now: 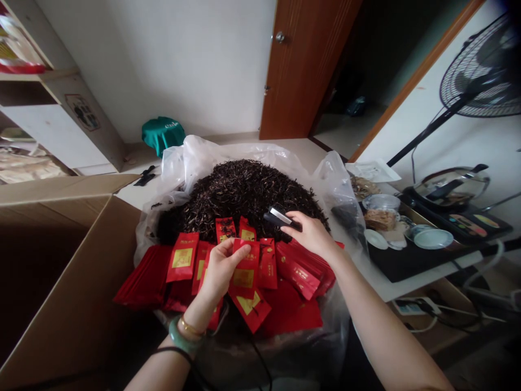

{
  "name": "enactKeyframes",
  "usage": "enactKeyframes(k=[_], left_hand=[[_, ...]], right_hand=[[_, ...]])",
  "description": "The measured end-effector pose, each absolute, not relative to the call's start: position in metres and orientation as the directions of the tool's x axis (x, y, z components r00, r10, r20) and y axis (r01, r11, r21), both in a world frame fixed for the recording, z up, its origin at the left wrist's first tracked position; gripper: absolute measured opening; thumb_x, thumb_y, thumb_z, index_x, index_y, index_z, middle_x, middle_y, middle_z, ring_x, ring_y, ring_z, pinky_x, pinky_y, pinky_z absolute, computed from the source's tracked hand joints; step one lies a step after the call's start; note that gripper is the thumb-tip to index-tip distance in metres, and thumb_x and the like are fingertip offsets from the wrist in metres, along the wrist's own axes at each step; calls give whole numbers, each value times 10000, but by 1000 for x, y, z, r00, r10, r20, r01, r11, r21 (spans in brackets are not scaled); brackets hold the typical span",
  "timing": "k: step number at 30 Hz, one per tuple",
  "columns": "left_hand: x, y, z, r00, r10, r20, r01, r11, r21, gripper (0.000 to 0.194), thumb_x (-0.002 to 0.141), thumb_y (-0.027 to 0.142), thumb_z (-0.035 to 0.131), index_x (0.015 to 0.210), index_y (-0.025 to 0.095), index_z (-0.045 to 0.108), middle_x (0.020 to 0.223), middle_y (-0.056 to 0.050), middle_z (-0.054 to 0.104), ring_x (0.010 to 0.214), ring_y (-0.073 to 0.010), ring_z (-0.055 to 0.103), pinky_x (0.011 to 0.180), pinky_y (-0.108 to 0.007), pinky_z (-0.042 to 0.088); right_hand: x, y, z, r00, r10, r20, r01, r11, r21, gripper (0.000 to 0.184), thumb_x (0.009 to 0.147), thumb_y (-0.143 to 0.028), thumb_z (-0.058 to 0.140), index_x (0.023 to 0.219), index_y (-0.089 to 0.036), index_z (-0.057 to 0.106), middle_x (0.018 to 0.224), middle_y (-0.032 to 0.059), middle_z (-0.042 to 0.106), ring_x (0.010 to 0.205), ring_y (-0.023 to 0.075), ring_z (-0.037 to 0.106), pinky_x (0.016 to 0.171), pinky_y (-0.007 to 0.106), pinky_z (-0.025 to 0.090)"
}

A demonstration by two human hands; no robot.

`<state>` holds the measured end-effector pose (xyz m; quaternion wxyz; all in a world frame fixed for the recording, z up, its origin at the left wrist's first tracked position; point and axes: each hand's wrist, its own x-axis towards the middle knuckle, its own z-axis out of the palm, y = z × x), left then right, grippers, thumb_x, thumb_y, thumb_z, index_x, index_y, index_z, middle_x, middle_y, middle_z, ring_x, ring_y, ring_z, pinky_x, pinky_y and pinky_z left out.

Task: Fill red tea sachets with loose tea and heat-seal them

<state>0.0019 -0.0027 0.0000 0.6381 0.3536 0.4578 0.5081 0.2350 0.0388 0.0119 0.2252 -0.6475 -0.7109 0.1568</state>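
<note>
My left hand point(222, 266) pinches a red tea packet point(245, 271) with a yellow label near its top edge, thumb in front. Between the fingers of my right hand point(311, 233) is a small black-and-silver handheld tool point(280, 217), its exact kind unclear. It hovers over a large heap of dark, twisted dried tea leaves point(252, 187). More red packets lie around my left hand, some with yellow labels facing up. A stack of packets point(301, 266) rests below my right hand, and another stack point(144, 274) lies at the left.
A clear plastic bag point(344, 190) spreads under the tea. At left stands an open cardboard box point(81, 282). On the right, a side table holds glass bowls point(433, 239) and a kettle point(451, 184); a black fan point(480, 76) stands behind. A green-covered stool point(163, 136) is near the wall.
</note>
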Motion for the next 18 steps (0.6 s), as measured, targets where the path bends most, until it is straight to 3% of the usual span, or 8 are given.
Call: enactKeyframes(k=[3, 7, 10, 12, 13, 18], left_hand=[[1, -2, -4, 15, 977, -213, -318, 206, 925, 406, 524, 482, 835, 597, 143, 625, 568, 24, 623, 520, -96, 534, 540, -208, 439], [1, -2, -10, 11, 981, -193, -283, 188, 941, 414, 597, 519, 783, 556, 151, 597, 500, 40, 544, 497, -91, 484, 509, -202, 394], [3, -3, -12, 12, 982, -187, -242, 185, 953, 431, 630, 555, 745, 560, 154, 603, 494, 33, 530, 510, -106, 487, 507, -213, 389], [5, -5, -12, 22, 982, -186, -223, 186, 957, 445, 640, 571, 729, 559, 153, 603, 488, 31, 518, 519, -113, 487, 505, -215, 384], [7, -6, -11, 31, 982, -184, -216, 186, 958, 452, 643, 578, 723, 558, 151, 602, 486, 30, 514, 522, -115, 486, 504, -216, 381], [11, -10, -8, 100, 980, -172, -201, 189, 961, 501, 657, 623, 685, 544, 145, 584, 475, 26, 485, 521, -117, 471, 494, -220, 366]], right_hand=[[244, 52, -10, -42, 994, 104, 935, 76, -346, 365, 812, -313, 654, 1150, -191, 593, 998, 125, 711, 918, 287, 672, 789, 374, 505], [241, 55, -16, -40, 986, 162, 947, 89, -308, 311, 766, -241, 687, 1066, -186, 625, 973, 135, 706, 960, 314, 632, 820, 412, 487], [220, 44, -5, -94, 966, 239, 846, 204, -492, 195, 877, -304, 542, 1002, -194, 642, 986, 110, 712, 963, 271, 635, 847, 393, 487], [200, 31, 4, -185, 948, 260, 615, 318, -722, 270, 931, -378, 435, 982, -220, 648, 919, 63, 721, 848, 211, 667, 762, 329, 512], [190, 24, 8, -228, 939, 257, 527, 341, -779, 275, 922, -409, 454, 982, -230, 653, 904, 49, 723, 818, 198, 671, 725, 306, 513], [164, 4, 13, -190, 933, 306, 430, 360, -828, 224, 798, -406, 642, 691, -211, 657, 685, 22, 695, 619, 173, 627, 601, 267, 475]])
